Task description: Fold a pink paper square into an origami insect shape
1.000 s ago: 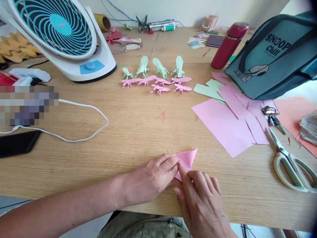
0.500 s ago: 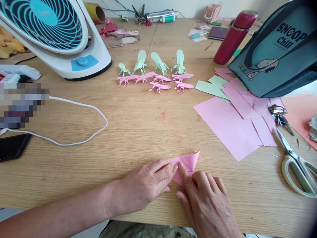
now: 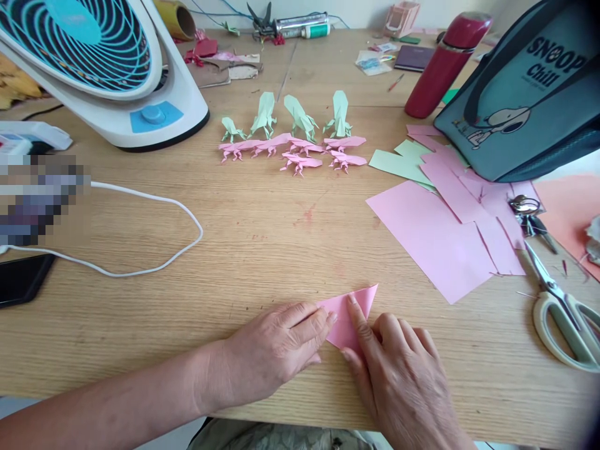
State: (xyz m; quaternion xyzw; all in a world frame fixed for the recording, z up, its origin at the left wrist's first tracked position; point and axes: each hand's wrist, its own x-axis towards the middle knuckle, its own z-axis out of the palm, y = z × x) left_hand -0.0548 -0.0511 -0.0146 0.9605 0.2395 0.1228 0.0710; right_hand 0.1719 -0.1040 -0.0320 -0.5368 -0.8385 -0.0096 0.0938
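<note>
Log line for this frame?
left hand: fingers on folded pink paper | right hand: index fingertip on same paper | scissors: on wooden table, right side

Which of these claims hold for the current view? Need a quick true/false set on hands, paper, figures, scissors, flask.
1. The right hand has its index finger on the folded pink paper. True.
2. The left hand holds the flask. False: the fingers of the left hand rest on the folded pink paper.
3. The green figures stand farther from the hands than the pink figures. True.
4. The scissors lie beside the fan. False: the scissors lie on the right side of the table, near the keys.
5. The red flask stands next to the teal bag. True.
</note>
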